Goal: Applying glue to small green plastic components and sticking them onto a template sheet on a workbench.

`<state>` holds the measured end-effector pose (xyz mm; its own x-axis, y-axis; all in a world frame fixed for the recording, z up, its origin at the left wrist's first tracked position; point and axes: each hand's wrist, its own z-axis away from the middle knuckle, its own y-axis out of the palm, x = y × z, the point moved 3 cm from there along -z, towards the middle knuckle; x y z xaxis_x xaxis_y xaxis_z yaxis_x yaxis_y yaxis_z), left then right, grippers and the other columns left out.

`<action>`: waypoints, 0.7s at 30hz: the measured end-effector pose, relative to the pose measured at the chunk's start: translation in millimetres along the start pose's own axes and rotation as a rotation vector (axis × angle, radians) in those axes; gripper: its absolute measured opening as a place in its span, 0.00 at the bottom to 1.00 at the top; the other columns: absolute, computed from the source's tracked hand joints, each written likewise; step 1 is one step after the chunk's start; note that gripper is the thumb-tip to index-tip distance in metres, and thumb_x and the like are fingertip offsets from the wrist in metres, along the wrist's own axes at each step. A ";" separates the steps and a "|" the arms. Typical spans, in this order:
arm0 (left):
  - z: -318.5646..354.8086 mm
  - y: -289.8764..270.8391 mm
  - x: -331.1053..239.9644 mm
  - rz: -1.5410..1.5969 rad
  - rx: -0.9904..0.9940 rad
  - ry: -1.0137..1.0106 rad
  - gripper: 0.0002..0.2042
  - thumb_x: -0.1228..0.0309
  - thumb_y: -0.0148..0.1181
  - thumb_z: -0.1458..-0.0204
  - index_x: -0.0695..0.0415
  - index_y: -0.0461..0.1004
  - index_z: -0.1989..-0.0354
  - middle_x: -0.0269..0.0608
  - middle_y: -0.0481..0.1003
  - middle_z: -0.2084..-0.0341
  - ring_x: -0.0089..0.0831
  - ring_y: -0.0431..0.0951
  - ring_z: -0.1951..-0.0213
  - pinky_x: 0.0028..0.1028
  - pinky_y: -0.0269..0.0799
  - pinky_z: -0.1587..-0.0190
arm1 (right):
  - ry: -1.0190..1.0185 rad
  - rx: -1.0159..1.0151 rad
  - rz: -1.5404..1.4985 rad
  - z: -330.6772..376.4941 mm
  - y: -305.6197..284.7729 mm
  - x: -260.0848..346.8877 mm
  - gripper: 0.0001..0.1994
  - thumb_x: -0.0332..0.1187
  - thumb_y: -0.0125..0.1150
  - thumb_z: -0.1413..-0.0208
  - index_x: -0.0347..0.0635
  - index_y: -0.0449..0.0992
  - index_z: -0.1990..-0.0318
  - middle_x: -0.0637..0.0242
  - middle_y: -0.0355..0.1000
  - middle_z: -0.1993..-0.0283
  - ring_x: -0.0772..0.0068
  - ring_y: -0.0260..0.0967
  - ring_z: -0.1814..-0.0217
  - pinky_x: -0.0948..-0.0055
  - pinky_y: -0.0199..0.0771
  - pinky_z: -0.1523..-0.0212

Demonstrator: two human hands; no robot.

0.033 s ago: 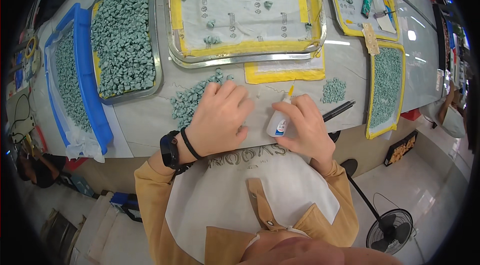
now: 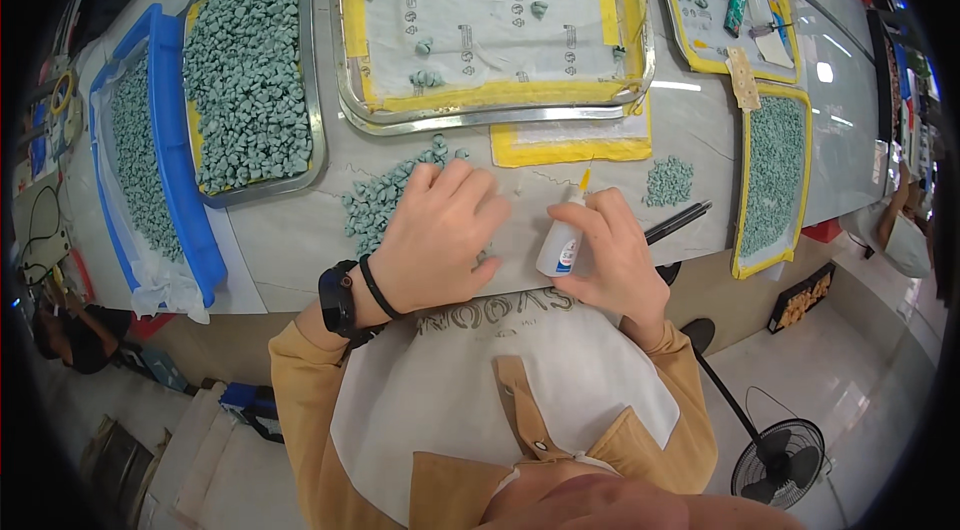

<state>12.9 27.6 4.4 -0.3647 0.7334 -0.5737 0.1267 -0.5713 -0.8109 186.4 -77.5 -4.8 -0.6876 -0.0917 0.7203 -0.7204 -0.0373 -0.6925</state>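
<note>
Right hand (image 2: 612,255) holds glue bottle (image 2: 561,242) near table edge (image 2: 280,290).

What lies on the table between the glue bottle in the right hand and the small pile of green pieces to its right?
In the head view the stretch of table between the glue bottle held by the right hand and the small green pile is bare; a black pen lies just below it.

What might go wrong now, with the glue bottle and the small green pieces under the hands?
1. The right hand holds the glue bottle tip-up near the table edge; a squeeze may drip glue onto the table.
2. The left hand lies on the loose green pieces; a sweep may push some off the edge.
</note>
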 end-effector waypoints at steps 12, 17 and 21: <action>31.7 33.6 10.7 -0.281 -0.246 0.237 0.13 0.69 0.61 0.54 0.52 0.75 0.58 0.39 0.72 0.50 0.38 0.70 0.46 0.51 0.56 0.41 | -0.141 -0.368 -0.141 5.0 15.2 -8.4 0.24 0.30 0.76 0.65 0.45 0.70 0.58 0.63 0.63 0.71 0.63 0.60 0.73 0.68 0.60 0.76; 31.1 27.6 16.1 -0.251 -0.313 0.207 0.10 0.72 0.60 0.54 0.54 0.76 0.61 0.36 0.74 0.57 0.35 0.72 0.49 0.48 0.57 0.41 | -0.149 -0.380 -0.150 6.0 19.6 -13.5 0.23 0.28 0.74 0.64 0.45 0.70 0.58 0.63 0.65 0.72 0.62 0.61 0.74 0.68 0.61 0.76; 28.1 23.1 11.7 -0.234 -0.287 0.197 0.10 0.73 0.60 0.54 0.54 0.76 0.62 0.34 0.74 0.61 0.35 0.72 0.51 0.46 0.57 0.42 | -0.169 -0.401 -0.174 4.9 22.5 -10.8 0.22 0.27 0.74 0.63 0.44 0.70 0.58 0.63 0.64 0.73 0.62 0.61 0.74 0.67 0.61 0.77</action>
<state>-14.4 12.6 -17.9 -0.2345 0.9034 -0.3591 0.3237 -0.2758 -0.9051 178.1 -82.2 -28.4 -0.5530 -0.2800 0.7847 -0.8248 0.3177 -0.4678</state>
